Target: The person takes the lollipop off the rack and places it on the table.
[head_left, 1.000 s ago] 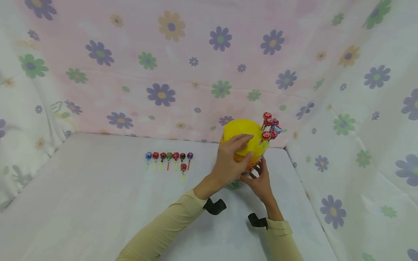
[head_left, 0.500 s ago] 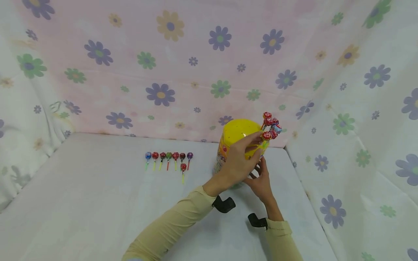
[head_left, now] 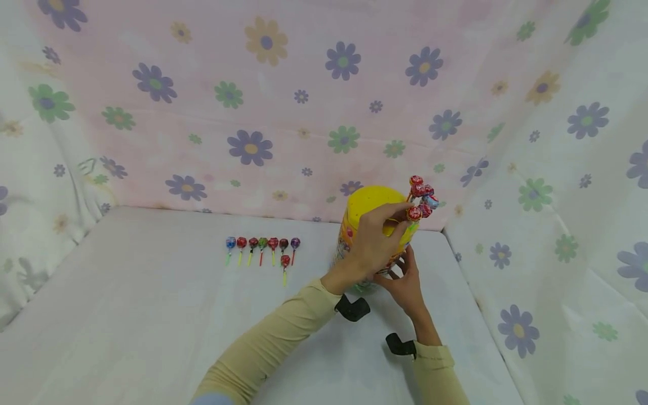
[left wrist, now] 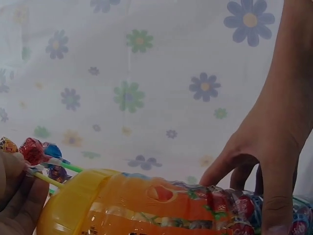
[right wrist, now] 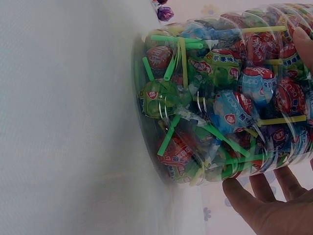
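Observation:
A big clear jar (right wrist: 225, 107) full of wrapped lollipops stands at the right of the table, topped by a yellow lid (head_left: 372, 197). Several lollipops (head_left: 428, 190) stick up from the lid's right edge in a cluster. My left hand (head_left: 373, 239) reaches across the lid and pinches the nearest red-wrapped lollipop (head_left: 414, 213) of that cluster. Its yellow stick (left wrist: 48, 179) runs from my fingertips to the lid in the left wrist view. Lower down, my right hand (head_left: 405, 284) grips the side of the jar, thumb and fingers spread around it.
To the left of the jar, a row of several lollipops (head_left: 262, 243) lies on the white table (head_left: 152, 304), with a single red lollipop (head_left: 285, 261) just in front of its right end. Flower-printed cloth (head_left: 304, 129) hangs behind and at both sides.
My left hand has moved right from the front of the lid to the lollipop cluster and now pinches a lollipop there. The right hand has kept its grip on the jar.

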